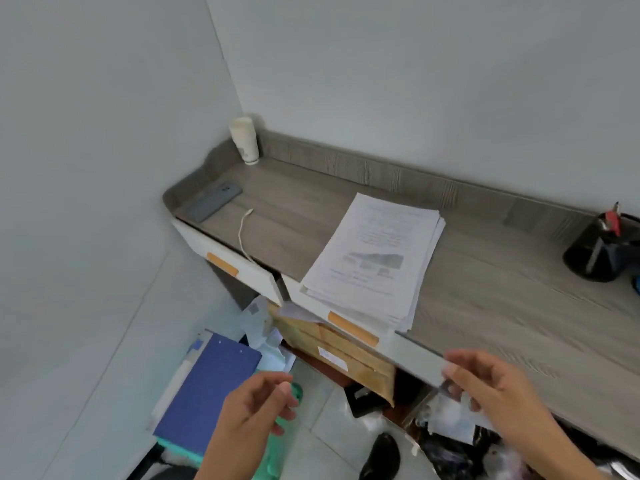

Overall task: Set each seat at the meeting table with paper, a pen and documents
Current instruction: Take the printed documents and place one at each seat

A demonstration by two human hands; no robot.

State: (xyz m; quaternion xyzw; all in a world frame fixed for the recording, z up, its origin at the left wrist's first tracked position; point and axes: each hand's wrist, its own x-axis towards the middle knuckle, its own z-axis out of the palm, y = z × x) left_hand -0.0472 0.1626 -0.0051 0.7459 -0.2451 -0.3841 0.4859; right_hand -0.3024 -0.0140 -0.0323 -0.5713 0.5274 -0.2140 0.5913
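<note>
Pen holder [601, 252] cut at right edge, print on paper stack [372, 261] blurred, perhaps a diagram

Documents [374, 261] lie mid-desk [502, 306], phone [213, 201] far left, pen holder [599, 251] right.

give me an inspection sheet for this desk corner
surface: grey wood desk with raised back lip
job's things: paper stack at the front edge, over a drawer; pen holder at far right
clutter: phone and cup stack in the corner; blue folder and cardboard box below the desk
hands: left hand and right hand loosely curled, holding nothing
cables: white cable hangs over the front edge
surroundings: plain white walls
</note>
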